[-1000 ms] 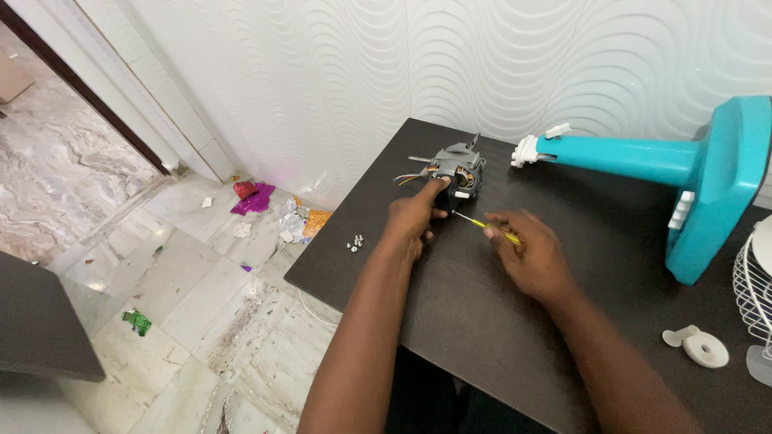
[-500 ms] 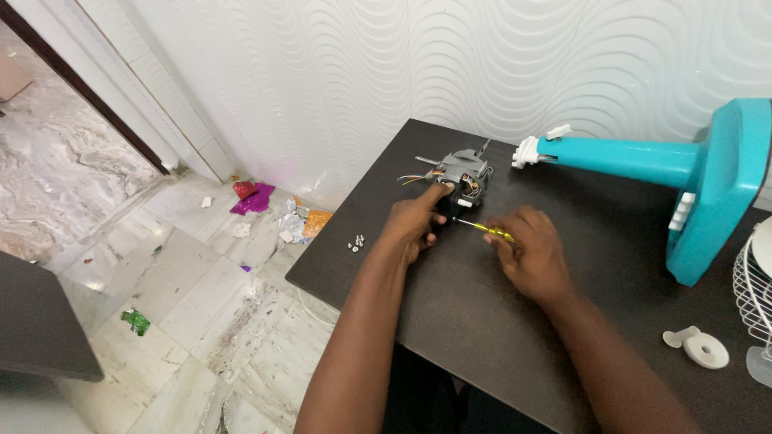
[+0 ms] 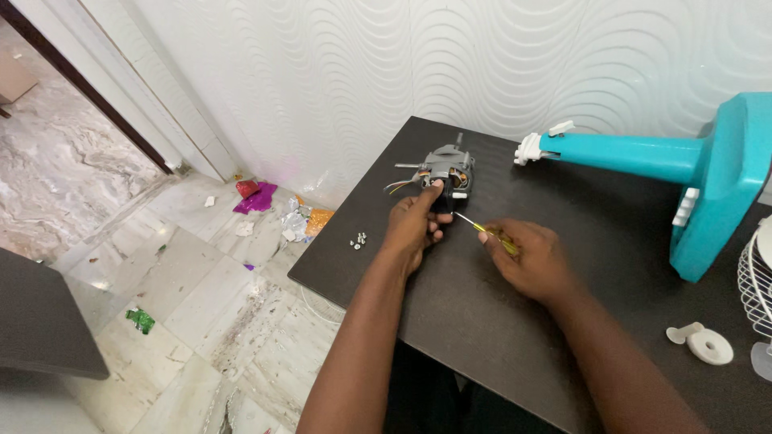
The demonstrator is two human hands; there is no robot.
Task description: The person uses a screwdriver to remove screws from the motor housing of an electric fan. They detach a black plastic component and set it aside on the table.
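Our left hand (image 3: 414, 225) is closed around the near side of a small grey metal electric motor (image 3: 446, 170), index finger laid up against its casing, while our right hand (image 3: 527, 257) grips the yellow translucent handle of a slim screwdriver (image 3: 482, 229). Compared with half a second ago, the motor has been turned slightly and sits a little further left, and the screwdriver tip now points up at its lower right corner, just beside the casing; we judge that the tool is being lined up on a fastener there, though the screw itself is too small to see. The motor stands near the far left edge of the dark brown desk (image 3: 482, 337), copper windings showing through its open frame, a steel shaft and coloured wires sticking out to the left. A few small silver screws (image 3: 358, 240) lie near the desk's left edge. Further right lies a turquoise plastic fan stand (image 3: 643, 157).
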